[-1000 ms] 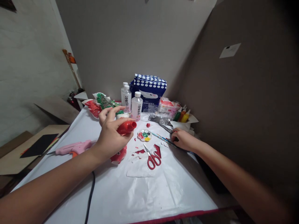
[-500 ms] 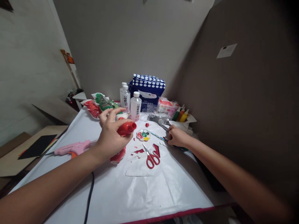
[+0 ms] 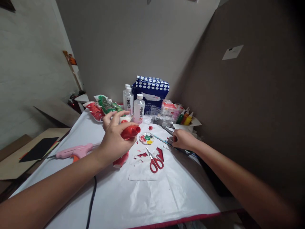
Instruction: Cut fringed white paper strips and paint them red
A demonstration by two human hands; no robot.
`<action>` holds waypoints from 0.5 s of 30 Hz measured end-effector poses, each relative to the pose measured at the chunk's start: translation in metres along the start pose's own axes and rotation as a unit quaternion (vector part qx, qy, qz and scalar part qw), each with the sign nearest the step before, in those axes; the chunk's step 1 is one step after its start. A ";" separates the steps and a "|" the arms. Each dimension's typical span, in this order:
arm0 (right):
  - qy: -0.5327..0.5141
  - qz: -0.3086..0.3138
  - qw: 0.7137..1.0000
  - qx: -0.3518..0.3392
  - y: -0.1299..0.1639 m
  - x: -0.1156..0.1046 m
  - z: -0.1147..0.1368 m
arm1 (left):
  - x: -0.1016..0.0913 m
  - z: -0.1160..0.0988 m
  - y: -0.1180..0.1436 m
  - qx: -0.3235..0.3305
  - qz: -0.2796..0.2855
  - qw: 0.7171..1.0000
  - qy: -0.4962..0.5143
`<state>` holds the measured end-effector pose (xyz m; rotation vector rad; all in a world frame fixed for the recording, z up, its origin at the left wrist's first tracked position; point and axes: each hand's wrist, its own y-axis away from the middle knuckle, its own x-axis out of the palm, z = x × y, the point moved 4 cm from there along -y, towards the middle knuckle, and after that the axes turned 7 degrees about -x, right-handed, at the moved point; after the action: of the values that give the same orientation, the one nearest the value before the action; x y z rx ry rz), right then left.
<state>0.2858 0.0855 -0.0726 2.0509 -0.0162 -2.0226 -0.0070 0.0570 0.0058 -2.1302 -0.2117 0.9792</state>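
Observation:
My left hand (image 3: 114, 138) holds a red-painted bottle (image 3: 130, 131) above the white table cover, its open neck pointing right toward a small flower-shaped paint palette (image 3: 147, 138). My right hand (image 3: 183, 140) rests on the table at the right, fingers curled over thin paintbrushes (image 3: 162, 140) that lie beside the palette. Red-handled scissors (image 3: 154, 161) lie in front of the palette, next to red paint smears and a red scrap (image 3: 160, 153). Another red piece (image 3: 120, 160) sits under my left hand.
A pink glue gun (image 3: 73, 151) with a black cord (image 3: 91, 203) lies at the left. Three white bottles (image 3: 138, 109), a blue dotted pack (image 3: 151, 92), red and green bags (image 3: 101, 108) and paint bottles (image 3: 185, 118) crowd the back. A brown panel (image 3: 238, 111) walls the right side.
My right hand slid a little left along the brushes toward the palette. My left hand and the red bottle stayed nearly in place.

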 end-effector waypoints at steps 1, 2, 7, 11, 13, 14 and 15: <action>-0.008 -0.007 1.000 0.001 0.000 0.000 0.000 | 0.001 0.000 0.000 -0.003 0.000 1.000 -0.003; -0.018 -0.015 1.000 0.001 -0.001 0.000 0.000 | 0.001 0.001 0.000 -0.006 0.002 1.000 -0.005; -0.105 -0.070 0.992 -0.002 -0.004 0.003 0.002 | 0.002 0.000 0.001 -0.021 0.008 1.000 -0.006; -0.222 -0.129 0.967 0.000 -0.004 -0.002 -0.002 | 0.000 -0.002 0.001 -0.023 0.002 1.000 -0.004; -0.296 -0.165 0.941 -0.004 -0.003 -0.010 -0.004 | 0.000 -0.003 0.001 -0.029 0.011 0.999 -0.007; -0.335 -0.184 0.924 -0.009 -0.001 -0.016 -0.004 | 0.001 -0.003 0.001 -0.034 0.017 0.999 -0.008; -0.374 -0.201 0.905 -0.018 0.001 -0.021 -0.002 | 0.001 -0.003 0.001 -0.037 0.024 0.999 -0.009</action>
<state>0.2877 0.0885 -0.0517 1.1939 0.3180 -2.9143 -0.0042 0.0544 0.0057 -2.2042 -0.2097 1.0340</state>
